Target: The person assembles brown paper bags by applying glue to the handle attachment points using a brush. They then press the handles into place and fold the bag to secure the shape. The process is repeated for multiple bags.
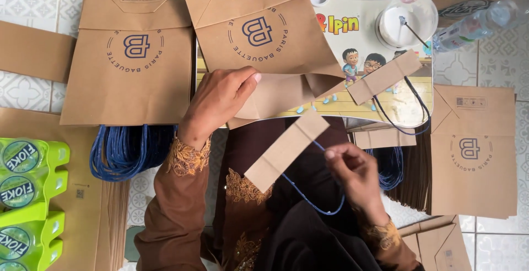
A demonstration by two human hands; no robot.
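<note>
My left hand point(220, 97) presses down on the folded open end of a brown paper bag point(259, 34) that lies flat on a small lap table point(358, 108). My right hand point(352, 172) pinches a blue cord loop point(308, 199) fixed to a folded brown paper strip point(284, 150), held in the air just below the bag. A second paper strip with a dark cord point(386, 78) lies on the table to the right of the bag.
Another flat brown bag point(129, 67) lies at the left over a bundle of blue cords point(124, 150). More bags point(474, 150) are stacked at right. A white glue cup with a stick point(405, 23), a plastic bottle point(479, 23) and green packs point(27, 194) stand around.
</note>
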